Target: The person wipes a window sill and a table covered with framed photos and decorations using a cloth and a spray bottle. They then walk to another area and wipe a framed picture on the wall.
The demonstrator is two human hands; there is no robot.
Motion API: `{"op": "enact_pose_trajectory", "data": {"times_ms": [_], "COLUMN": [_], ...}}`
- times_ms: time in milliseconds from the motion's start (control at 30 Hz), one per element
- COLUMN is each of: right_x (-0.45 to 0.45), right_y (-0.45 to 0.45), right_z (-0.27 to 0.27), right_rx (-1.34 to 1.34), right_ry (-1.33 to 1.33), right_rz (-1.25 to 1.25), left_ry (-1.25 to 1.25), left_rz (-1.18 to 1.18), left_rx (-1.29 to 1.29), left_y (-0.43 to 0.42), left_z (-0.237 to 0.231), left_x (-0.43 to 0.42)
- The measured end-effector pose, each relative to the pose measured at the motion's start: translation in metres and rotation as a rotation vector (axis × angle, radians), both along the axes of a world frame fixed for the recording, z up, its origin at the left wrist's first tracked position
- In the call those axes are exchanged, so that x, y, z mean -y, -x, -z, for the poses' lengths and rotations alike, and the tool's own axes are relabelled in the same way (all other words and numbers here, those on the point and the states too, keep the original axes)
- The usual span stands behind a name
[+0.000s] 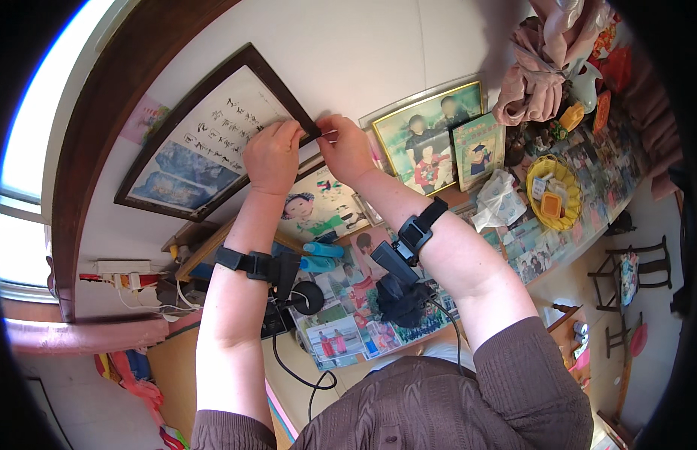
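A dark-framed picture [219, 129] with brush writing and a blue landscape hangs tilted against the white wall. My left hand [272, 154] lies over its glazed face, fingertips at the inner side of the frame's lower right corner. From the outside, my right hand [345, 149] meets the same corner with thumb and fingers close together. Whether either hand grips the frame is hard to tell, as the fingertips are partly hidden. Under my wrists, a framed child's photo [303, 211] leans by the wall. A gold-framed group photo [405, 132] stands right of my right hand.
Photos cover the desk top [528, 261], which bears a yellow basket [573, 211], a white plastic bag [499, 199], blue bottles [320, 264] and a dark cloth [402, 304]. Pink drapery [537, 84] hangs at right. A power strip [123, 270] with cables is at lower left.
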State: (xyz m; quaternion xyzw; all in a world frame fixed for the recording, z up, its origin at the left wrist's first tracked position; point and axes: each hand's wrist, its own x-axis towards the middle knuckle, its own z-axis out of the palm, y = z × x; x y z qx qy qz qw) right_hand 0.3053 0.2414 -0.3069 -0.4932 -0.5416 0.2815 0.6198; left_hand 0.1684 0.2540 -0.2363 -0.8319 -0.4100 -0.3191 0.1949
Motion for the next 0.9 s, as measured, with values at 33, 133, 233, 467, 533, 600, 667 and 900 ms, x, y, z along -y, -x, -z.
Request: {"op": "enact_pose_trajectory", "data": {"times_ms": [33, 133, 233, 467, 533, 600, 667, 900], "right_x": [-0.002, -0.006, -0.008, 0.010, 0.030, 0.067, 0.117, 0.292], "right_y": [0.001, 0.006, 0.010, 0.005, -0.002, -0.015, -0.029, -0.038], "right_z": [0.003, 0.012, 0.016, 0.006, 0.012, 0.030, 0.058, 0.165], "right_rx": [-0.010, -0.028, -0.038, -0.062, -0.017, 0.195, 0.410, 1.024], "right_ry": [-0.005, -0.014, -0.038, -0.038, -0.075, -0.009, 0.043, 0.314], "right_rz": [0.005, 0.013, 0.042, -0.003, -0.022, -0.089, -0.198, -0.441], "left_ry": [-0.011, -0.015, -0.027, -0.102, -0.087, -0.094, -0.076, 0.014], "left_rz": [0.013, 0.036, 0.045, 0.034, 0.029, 0.017, -0.007, -0.011], "left_rx": [0.019, 0.062, 0.046, -0.078, -0.078, -0.088, -0.097, 0.021], "left_y": [0.000, 0.000, -0.001, -0.003, -0.003, -0.003, -0.001, 0.000], "left_z": [0.001, 0.004, 0.003, 0.002, 0.003, 0.006, 0.008, -0.001], "left_x": [0.000, 0.000, -0.001, 0.002, 0.002, 0.000, 0.000, 0.021]}}
